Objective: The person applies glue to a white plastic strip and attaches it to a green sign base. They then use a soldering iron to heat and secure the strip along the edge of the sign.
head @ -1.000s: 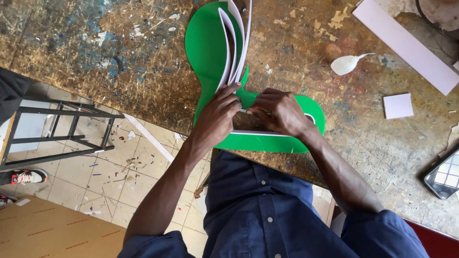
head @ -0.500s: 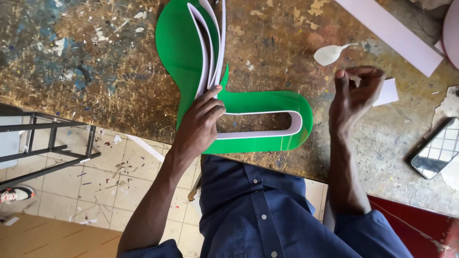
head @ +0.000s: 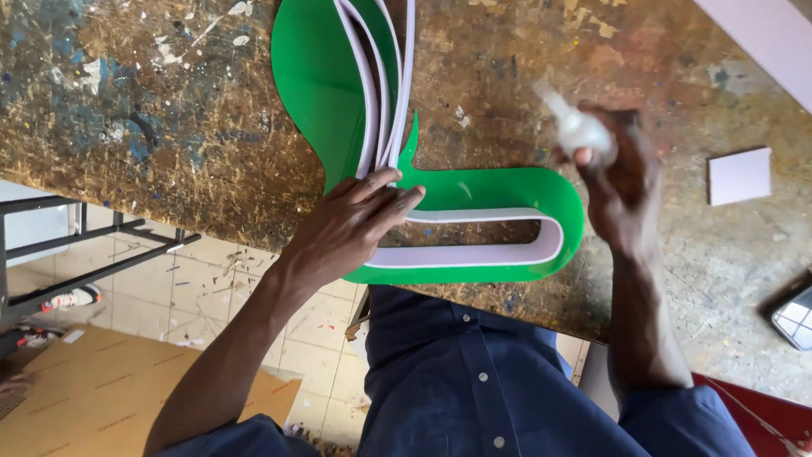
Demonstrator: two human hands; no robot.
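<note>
A large green curved foam shape with upright white strips along its edges lies on the worn workbench. My left hand presses flat on the strips where they meet near the bench's front edge. My right hand hovers just right of the green loop, closed around a small white bottle, which is blurred by motion.
A small white square piece lies to the right. A long white strip crosses the top right corner. A phone sits at the right edge. Below the bench are a metal frame, tiled floor and cardboard.
My right hand left the strips, reached right to the white bottle and lifted it, and now carries it back toward the green shape. My left hand stayed pressing on the strips.
</note>
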